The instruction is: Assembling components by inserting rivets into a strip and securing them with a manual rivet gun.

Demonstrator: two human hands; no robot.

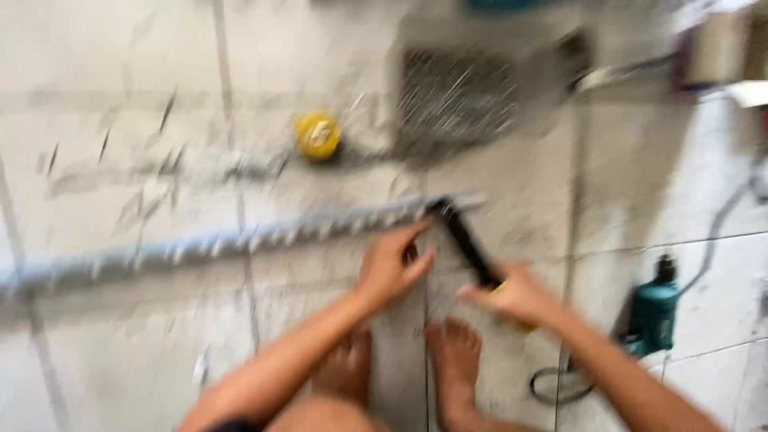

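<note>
Pretty blurry shot, but here's what's visible. The person is crouched on a tiled floor (120, 64), bare feet (456, 360) planted right below the hands. The right hand (516, 296) has its grip closed around a dark, flat tool with a yellowish handle (468, 244), and the tool's far tip sits right at the end of a long grey metal rail (240, 240) that runs off to the left across the floor (it seems to have holes or notches along it, hard to say with the blur). The left hand (392, 264) is just beside the tool near the rail's end, fingers (412, 234) curled loosely; can't tell if that grip is actually holding anything or just resting there.

Further off: a small yellow round thing (318, 134) on the floor, a grey grille-like panel (456, 100) behind it, and a teal power drill (652, 316) lying to the right with its cord (560, 384) looped nearby.
</note>
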